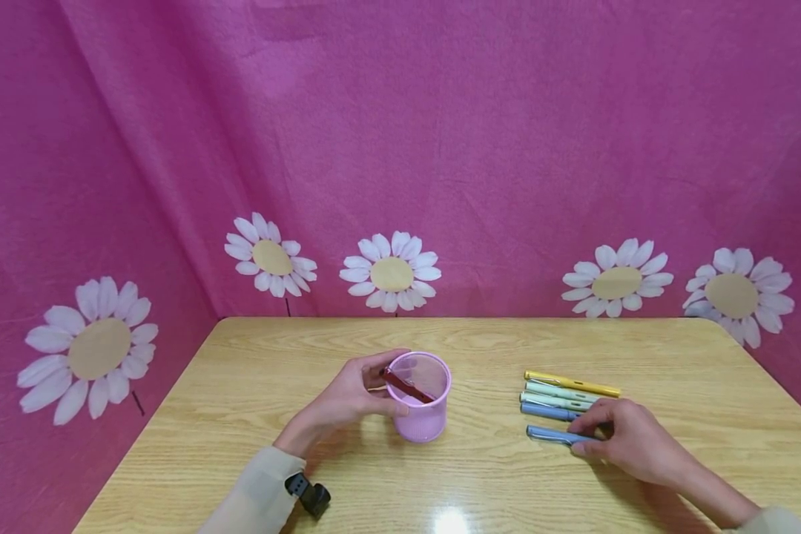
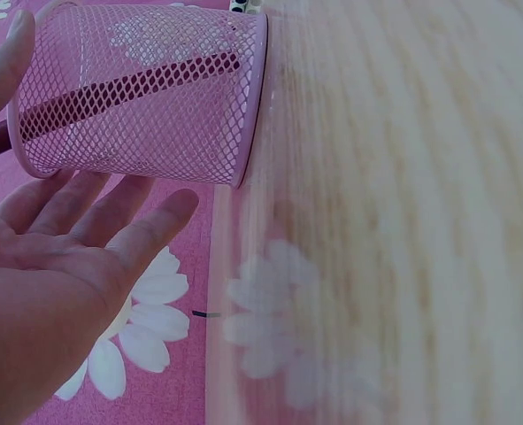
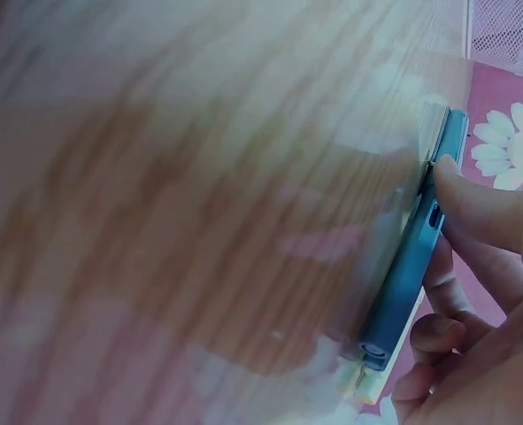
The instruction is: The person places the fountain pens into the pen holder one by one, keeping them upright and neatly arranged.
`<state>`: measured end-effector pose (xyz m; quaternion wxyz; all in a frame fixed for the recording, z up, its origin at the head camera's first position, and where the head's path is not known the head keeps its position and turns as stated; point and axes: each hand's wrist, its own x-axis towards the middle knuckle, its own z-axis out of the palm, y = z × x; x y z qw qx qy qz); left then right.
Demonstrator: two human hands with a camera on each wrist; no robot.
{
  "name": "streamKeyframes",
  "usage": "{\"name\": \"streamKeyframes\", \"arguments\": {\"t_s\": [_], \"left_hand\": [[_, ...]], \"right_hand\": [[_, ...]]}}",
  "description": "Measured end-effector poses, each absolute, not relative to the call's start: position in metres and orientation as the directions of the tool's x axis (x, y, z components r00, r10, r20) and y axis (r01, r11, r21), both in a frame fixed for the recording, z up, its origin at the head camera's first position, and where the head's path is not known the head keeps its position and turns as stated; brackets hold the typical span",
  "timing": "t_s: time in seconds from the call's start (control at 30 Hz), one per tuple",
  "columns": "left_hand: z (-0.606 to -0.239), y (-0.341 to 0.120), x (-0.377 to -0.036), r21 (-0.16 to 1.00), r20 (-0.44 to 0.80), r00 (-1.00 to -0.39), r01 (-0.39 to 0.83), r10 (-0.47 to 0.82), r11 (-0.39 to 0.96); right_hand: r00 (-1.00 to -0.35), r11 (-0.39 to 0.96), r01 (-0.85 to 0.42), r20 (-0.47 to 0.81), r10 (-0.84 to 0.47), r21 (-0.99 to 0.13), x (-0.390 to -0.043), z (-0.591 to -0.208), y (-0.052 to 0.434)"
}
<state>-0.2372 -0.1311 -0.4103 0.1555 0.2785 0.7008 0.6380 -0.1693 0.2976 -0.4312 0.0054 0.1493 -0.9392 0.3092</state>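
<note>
A pink mesh pen cup (image 1: 422, 423) stands upright on the table, with a dark red pen (image 1: 410, 387) leaning inside it. My left hand (image 1: 354, 397) holds the cup from its left side, thumb in front and fingers behind; the left wrist view shows those fingers (image 2: 128, 221) along the mesh. To the right, my right hand (image 1: 630, 437) pinches a blue pen (image 1: 550, 434) between thumb and fingers. This pen (image 3: 403, 283) lies on or just at the tabletop, its clip towards the wood.
Beyond the pinched pen lie a second blue pen (image 1: 541, 410), two pale green pens (image 1: 547, 389) and a yellow pen (image 1: 574, 383), side by side. The wooden table (image 1: 240, 386) ends at a magenta cloth (image 1: 480, 163) printed with daisies.
</note>
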Motion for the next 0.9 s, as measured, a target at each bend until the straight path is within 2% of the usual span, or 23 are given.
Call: {"name": "streamKeyframes", "arguments": {"t_s": [0.2, 0.9], "left_hand": [[-0.4103, -0.1308, -0.2379, 0.981, 0.137, -0.792, 0.19, 0.595, 0.026], [-0.4097, -0.1289, -0.2376, 0.981, 0.137, -0.793, 0.19, 0.593, 0.027]], "right_hand": [[-0.946, 0.734, -0.308, 0.11, -0.306, -0.605, -0.1689, -0.4315, 0.2972], [-0.956, 0.664, -0.231, 0.038, -0.292, -0.712, -0.1676, -0.4306, 0.2902]]}}
